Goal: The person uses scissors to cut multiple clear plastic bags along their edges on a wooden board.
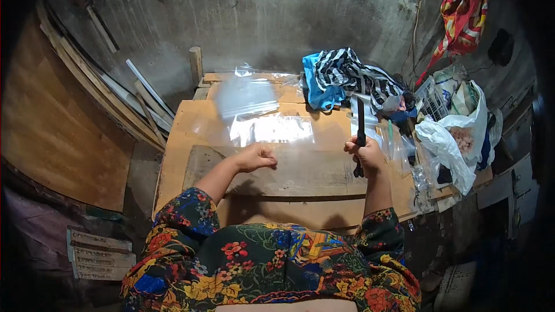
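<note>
My right hand (368, 156) grips a long black knife (361, 117) near the right end of a worn wooden board (312, 173). Its blade points away from me, and part of the handle shows below the fist. Over the board's left half is my left hand (256, 157), fingers curled in; I see nothing in it. Just beyond the board lies a shiny clear plastic bag (271, 129). Behind that, a stack of clear plastic sheets or bags (247, 95) catches the light. Everything rests on a low table with an orange-brown top (177, 138).
At the back right, a blue bag (321, 82) sits under black-and-white striped fabric (347, 71). White plastic bags (446, 147) and a plastic basket (429, 95) crowd the right side. Wooden strips (108, 91) lean at left; a concrete wall (260, 13) stands behind.
</note>
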